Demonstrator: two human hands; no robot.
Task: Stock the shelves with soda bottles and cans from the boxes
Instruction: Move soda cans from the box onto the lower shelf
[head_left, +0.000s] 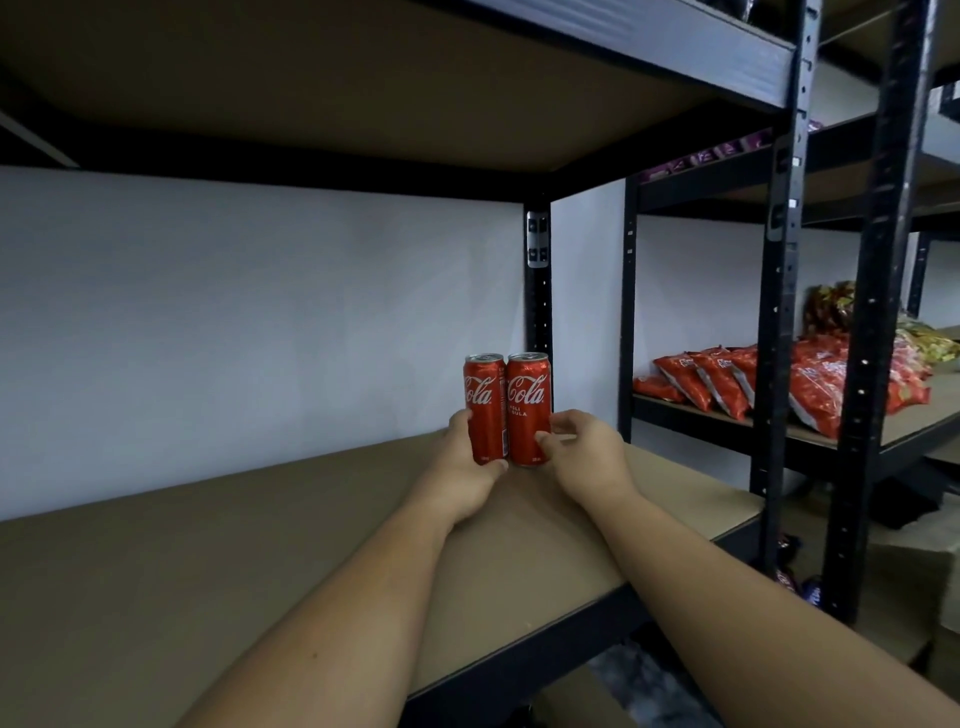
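Observation:
Two slim red cola cans stand upright side by side at the back right corner of a brown shelf board (218, 561). My left hand (465, 462) grips the left can (484, 395) low down, thumb under its front. My right hand (584, 454) holds the right can (529, 400) near its base, thumb and fingers curled round its right side. The cans touch each other. No boxes or bottles are in view.
A black steel upright (537, 291) rises right behind the cans, and a white wall backs the shelf. Another board hangs overhead. The neighbouring rack on the right holds red snack bags (722, 379). Packets lie on the floor at lower right.

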